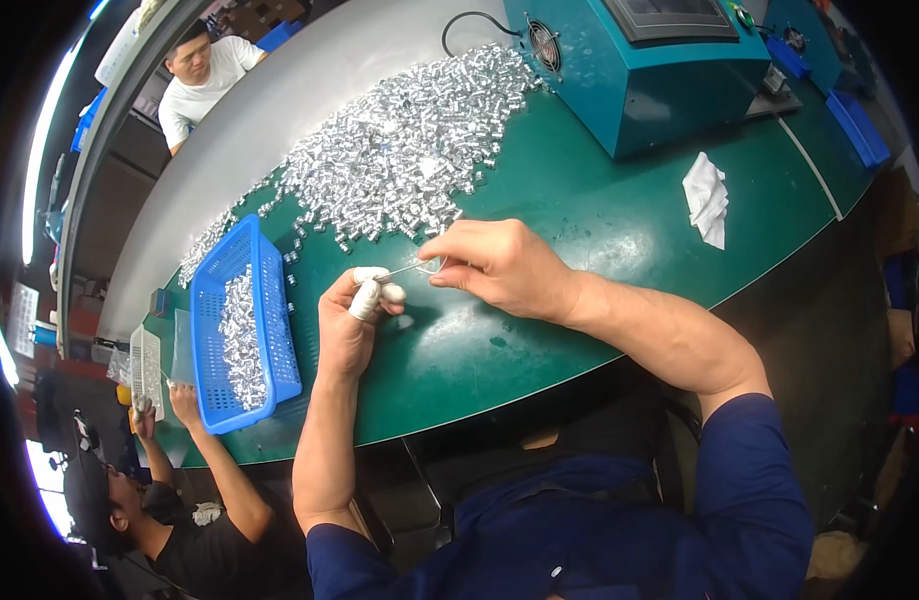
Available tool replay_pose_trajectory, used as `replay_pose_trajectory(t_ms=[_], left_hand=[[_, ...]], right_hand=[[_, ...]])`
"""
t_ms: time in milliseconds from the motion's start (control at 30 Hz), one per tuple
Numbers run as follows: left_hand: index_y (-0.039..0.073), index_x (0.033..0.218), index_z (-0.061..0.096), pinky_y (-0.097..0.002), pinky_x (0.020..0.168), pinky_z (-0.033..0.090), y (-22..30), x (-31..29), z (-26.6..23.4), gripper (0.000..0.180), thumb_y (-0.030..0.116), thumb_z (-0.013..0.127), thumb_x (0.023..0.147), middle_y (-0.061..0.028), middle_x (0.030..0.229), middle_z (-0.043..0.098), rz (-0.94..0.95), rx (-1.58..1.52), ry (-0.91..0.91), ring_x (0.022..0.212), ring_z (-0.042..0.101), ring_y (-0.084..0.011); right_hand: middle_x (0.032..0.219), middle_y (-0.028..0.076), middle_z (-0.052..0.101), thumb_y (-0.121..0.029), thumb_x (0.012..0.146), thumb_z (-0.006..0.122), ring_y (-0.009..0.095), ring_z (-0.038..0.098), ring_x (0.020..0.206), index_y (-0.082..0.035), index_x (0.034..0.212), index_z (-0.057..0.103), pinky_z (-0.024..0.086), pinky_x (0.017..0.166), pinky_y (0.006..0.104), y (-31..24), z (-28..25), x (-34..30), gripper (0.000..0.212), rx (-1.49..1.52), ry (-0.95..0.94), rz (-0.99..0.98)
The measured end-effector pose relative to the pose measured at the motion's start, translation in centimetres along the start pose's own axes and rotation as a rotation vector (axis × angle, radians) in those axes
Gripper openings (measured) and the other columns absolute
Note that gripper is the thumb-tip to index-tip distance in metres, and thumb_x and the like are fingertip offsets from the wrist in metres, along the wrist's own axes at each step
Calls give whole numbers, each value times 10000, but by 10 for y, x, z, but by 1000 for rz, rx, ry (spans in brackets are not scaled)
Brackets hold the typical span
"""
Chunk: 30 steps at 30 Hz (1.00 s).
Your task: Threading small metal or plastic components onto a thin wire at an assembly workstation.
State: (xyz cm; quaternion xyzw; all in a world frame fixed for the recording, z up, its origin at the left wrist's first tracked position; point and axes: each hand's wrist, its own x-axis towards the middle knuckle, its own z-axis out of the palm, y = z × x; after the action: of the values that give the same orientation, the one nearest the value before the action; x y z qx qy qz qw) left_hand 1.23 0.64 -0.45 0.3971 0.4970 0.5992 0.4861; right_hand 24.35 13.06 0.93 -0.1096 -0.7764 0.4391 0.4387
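Observation:
Above the green table point(580, 215), my left hand point(348, 320) is closed in a pinch, with white covers on several fingertips. Whatever sits between those fingers is too small or hidden to make out. My right hand point(510, 265) pinches a thin metal rod point(408, 268) between thumb and forefinger. The rod's far tip reaches the covered fingertips of my left hand. A small pale loop shows by the right thumb. Just beyond both hands spreads a large pile of small silvery metal parts point(400, 145).
Left of my hands, a blue perforated basket point(283, 345) holds more silvery parts. A teal machine point(670, 95) stands at the back right, with a crumpled white cloth point(706, 200) before it. One co-worker works at the left point(220, 480); another person is at the far side point(205, 85).

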Motion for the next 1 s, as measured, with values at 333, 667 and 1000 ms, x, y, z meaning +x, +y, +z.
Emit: replay_pose_trajectory(t_ms=[333, 667, 1000], left_hand=[[-13, 1111, 688, -323, 782, 583, -3, -2, 10, 202, 99, 712, 945, -129, 933, 746, 126, 173, 10, 820, 709, -188], [-8, 1100, 690, -320, 781, 577, -1, -3, 2, 200, 117, 716, 946, -122, 917, 743, 67, 17, -35, 821, 704, -190], [7, 1082, 686, -301, 769, 543, 2, -3, 14, 237, 189, 739, 940, -109, 901, 731, 117, 149, 16, 800, 675, -176]], right_hand=[[670, 41, 661, -236, 999, 648, 140, 650, 563, -13, 922, 697, 483, 482, 265, 7, 0, 2, 240, 457, -225, 676], [704, 57, 682, -220, 955, 690, 139, 668, 626, -5, 928, 706, 492, 537, 281, -5, 1, 3, 218, 347, -132, 428], [672, 37, 653, -249, 1001, 625, 121, 636, 547, -9, 882, 687, 460, 463, 233, 6, 0, 7, 275, 629, -175, 823]])
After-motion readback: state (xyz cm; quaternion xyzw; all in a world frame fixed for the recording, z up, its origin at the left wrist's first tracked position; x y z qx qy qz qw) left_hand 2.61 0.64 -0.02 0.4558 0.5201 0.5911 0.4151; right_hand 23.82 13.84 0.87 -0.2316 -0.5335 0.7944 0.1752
